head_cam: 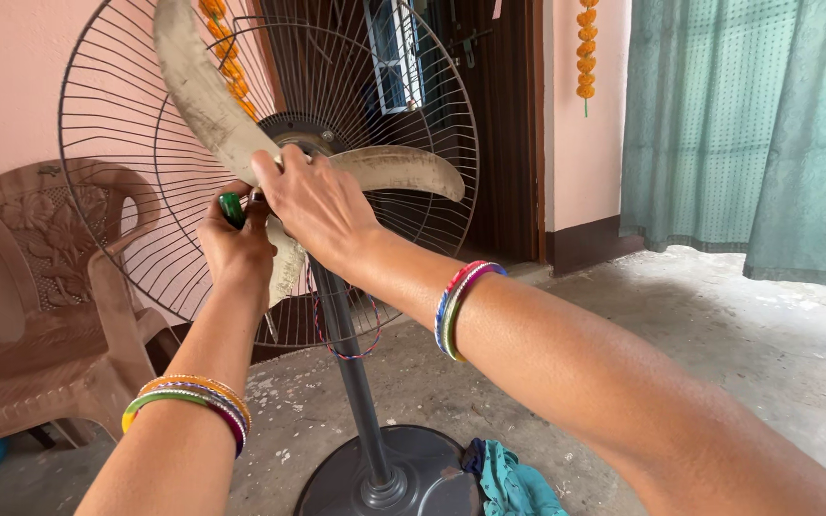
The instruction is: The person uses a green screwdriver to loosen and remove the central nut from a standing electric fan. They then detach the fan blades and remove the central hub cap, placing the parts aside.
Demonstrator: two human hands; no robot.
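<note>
A pedestal fan stands before me with its front guard off, so the dusty beige blades [205, 100] show against the rear wire guard [126, 124]. My right hand [313, 205] rests on the hub where the blades meet, fingers wrapped over it. My left hand [231, 247] is closed around a green-handled tool [230, 207], pointed at the hub. Both wrists wear coloured bangles. The hub itself is hidden under my hands.
The fan's dark pole [351, 373] rises from a round base [336, 478], with a teal cloth [513, 487] lying on the base. A brown plastic chair [40, 315] stands at left. A green curtain [757, 134] hangs at right, a dark doorway behind.
</note>
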